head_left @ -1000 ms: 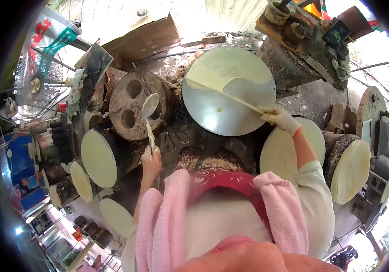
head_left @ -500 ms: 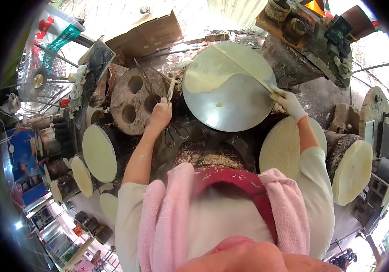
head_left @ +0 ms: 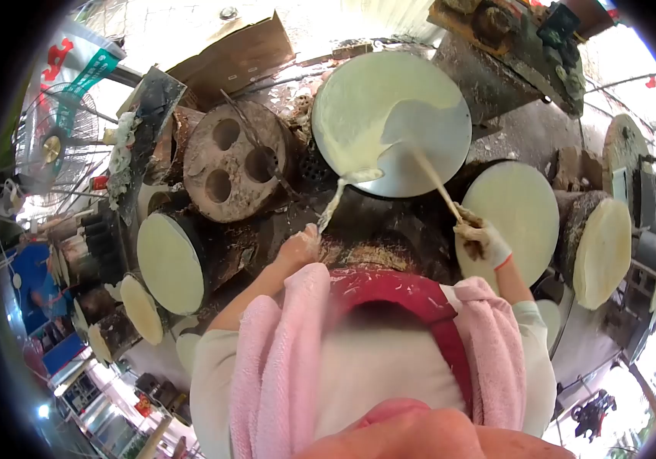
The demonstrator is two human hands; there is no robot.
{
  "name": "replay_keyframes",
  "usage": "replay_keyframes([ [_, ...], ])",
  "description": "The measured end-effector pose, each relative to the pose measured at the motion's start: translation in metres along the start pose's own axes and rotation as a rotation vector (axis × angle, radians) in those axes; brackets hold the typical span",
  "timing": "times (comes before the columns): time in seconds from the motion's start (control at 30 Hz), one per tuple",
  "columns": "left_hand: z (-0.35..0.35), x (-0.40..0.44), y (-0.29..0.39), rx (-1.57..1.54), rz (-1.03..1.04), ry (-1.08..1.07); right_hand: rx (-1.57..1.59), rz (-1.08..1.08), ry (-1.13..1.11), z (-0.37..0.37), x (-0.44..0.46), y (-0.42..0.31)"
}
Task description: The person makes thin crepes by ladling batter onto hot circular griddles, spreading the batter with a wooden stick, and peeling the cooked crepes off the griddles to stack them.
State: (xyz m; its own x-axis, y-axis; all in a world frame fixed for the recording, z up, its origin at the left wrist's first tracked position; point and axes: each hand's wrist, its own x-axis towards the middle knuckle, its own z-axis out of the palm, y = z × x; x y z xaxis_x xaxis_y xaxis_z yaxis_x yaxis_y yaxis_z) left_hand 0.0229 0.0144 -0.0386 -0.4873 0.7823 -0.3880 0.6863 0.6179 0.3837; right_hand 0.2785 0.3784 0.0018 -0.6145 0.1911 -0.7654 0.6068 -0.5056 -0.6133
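Observation:
A round metal griddle (head_left: 427, 126) lies in front of me, with pale batter (head_left: 359, 88) spread over its left, far and right parts. Bare metal shows in the middle and near right. My left hand (head_left: 301, 246) is closed around the handle of a batter-coated ladle (head_left: 333, 205), whose head is over the griddle's near edge. On the right, my right hand (head_left: 483, 239), in a soiled white glove, grips a thin wooden stick (head_left: 437, 182). The stick reaches onto the griddle; its far end is blurred.
Left of the griddle stands a round block with three holes (head_left: 204, 164), tongs (head_left: 255, 134) lying across it. Pale round sheets lie on discs at right (head_left: 513, 214) and left (head_left: 169, 264). A cardboard box (head_left: 232, 61) and a fan (head_left: 52, 145) stand farther off.
The batter now reaches around the far side to the right. My left hand and ladle moved nearer me and rightward. My right hand came lower, and the stick's far end swept nearer.

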Motion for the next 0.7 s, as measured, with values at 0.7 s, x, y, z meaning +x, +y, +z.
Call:
replay_keyframes([
  [0.7, -0.072, -0.070, -0.117, -0.681, 0.149, 0.458, 0.435, -0.207, 0.620, 0.244, 0.120, 0.057],
])
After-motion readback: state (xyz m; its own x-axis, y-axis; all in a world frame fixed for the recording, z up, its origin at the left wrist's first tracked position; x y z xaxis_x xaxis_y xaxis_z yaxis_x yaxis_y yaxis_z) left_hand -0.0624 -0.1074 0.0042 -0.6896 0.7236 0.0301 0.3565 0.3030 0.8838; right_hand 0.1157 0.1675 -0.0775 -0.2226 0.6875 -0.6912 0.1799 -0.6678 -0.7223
